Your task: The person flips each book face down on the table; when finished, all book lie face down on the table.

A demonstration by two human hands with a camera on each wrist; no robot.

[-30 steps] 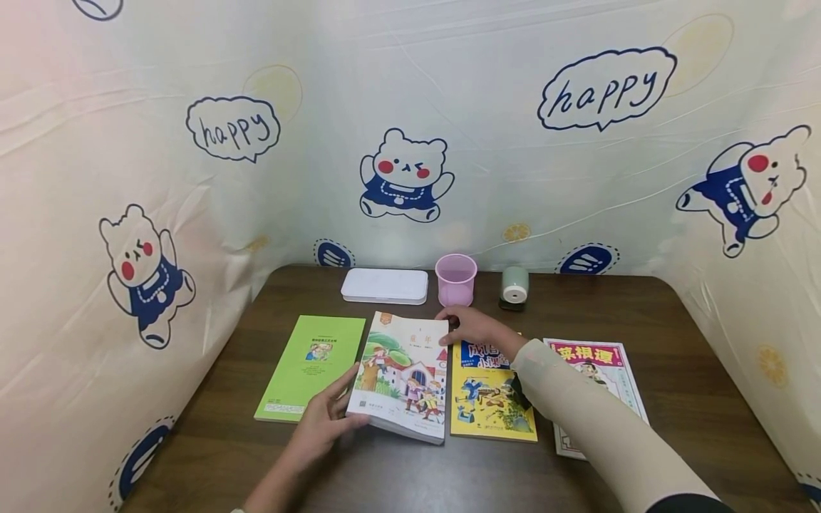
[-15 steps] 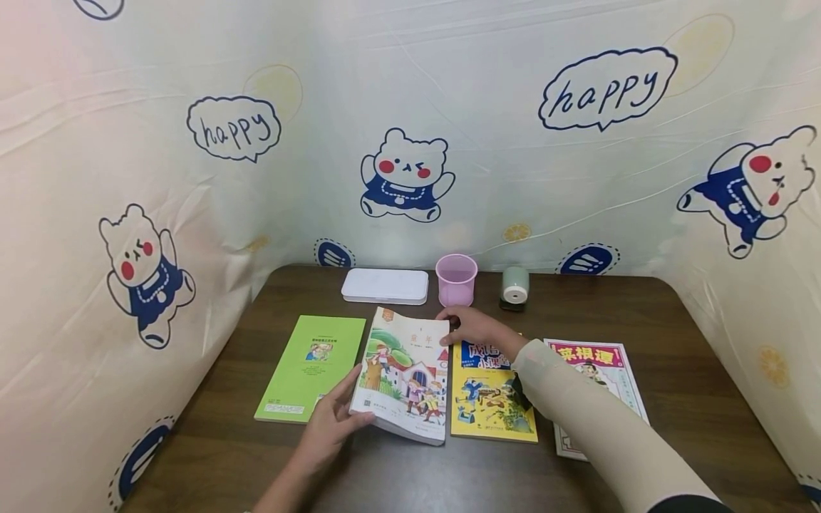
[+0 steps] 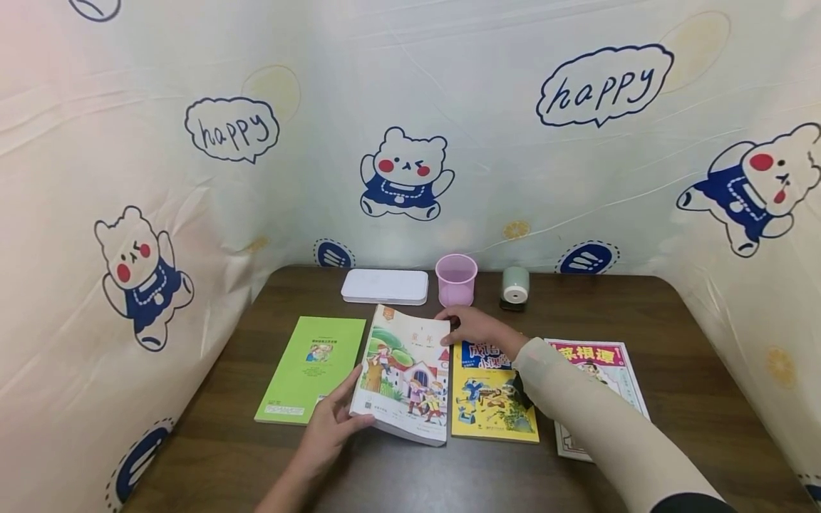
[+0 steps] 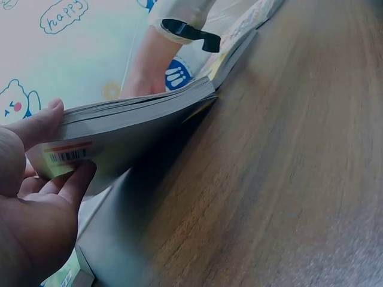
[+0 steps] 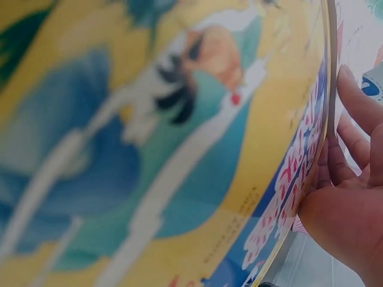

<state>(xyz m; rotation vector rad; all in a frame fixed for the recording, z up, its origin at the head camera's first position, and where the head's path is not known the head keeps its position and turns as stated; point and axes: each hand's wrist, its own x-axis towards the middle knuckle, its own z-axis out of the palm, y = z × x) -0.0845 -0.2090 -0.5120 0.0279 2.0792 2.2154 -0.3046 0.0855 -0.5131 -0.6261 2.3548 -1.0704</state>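
Observation:
A thick paperback point(image 3: 410, 377) with a white illustrated cover lies face up and tilted in the middle of the table. My left hand point(image 3: 330, 427) grips its lower left edge, thumb on top. In the left wrist view, fingers point(image 4: 75, 182) support the back cover near a barcode, and that side is raised off the table. At the upper right corner, my right hand point(image 3: 476, 325) holds the same paperback between thumb and fingers. My right forearm passes over a yellow book point(image 3: 490, 402), whose cover fills much of the right wrist view.
A green book point(image 3: 314, 363) lies left of the paperback. On the right, a pink-titled book point(image 3: 596, 356) is partly covered by my sleeve. Along the back stand a white case point(image 3: 385, 285), a pink cup point(image 3: 456, 281) and a green pencil sharpener point(image 3: 514, 286).
The paperback's left side has risen slightly and its cover bows more. My left hand has moved slightly right with it; my right hand stays almost in place at the corner.

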